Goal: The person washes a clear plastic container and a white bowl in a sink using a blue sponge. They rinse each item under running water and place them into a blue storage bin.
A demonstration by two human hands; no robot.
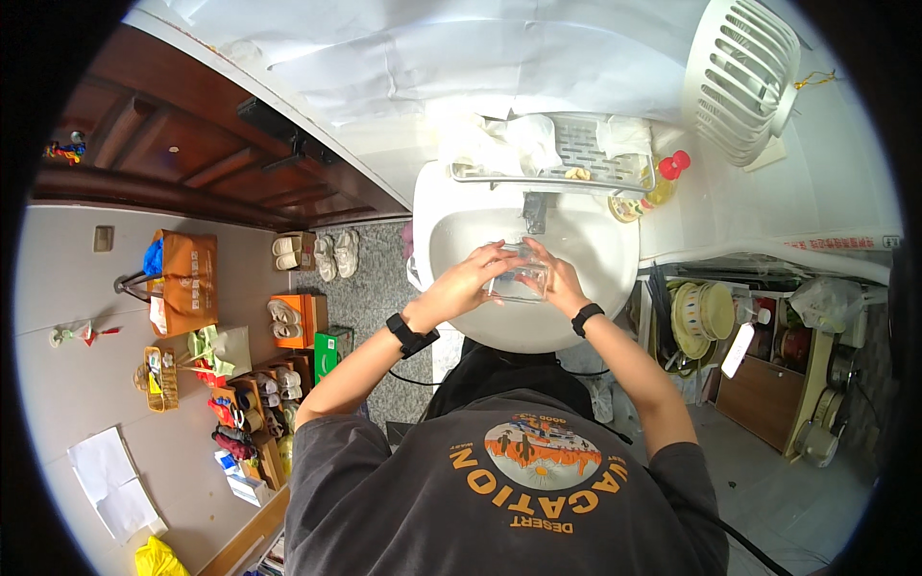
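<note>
Over a white ceramic washbasin (472,327), both hands grip a clear, transparent container (520,288), glass or plastic. My left hand (472,273) wraps its left side, with the fingers reaching across the top. On the right side, my right hand (558,277) has its fingers spread along the wall. The container is held just in front of a dark faucet (534,212). Whether water is running cannot be told. A black band sits on each wrist.
Behind the basin is a wire-edged rack (576,144) with white cloths or paper (533,144). A red-capped bottle of yellow liquid (659,191) stands at its right. A white fan (745,86) hangs above right. Stacked dishes (702,313) are at the right; shoes (336,255) lie left.
</note>
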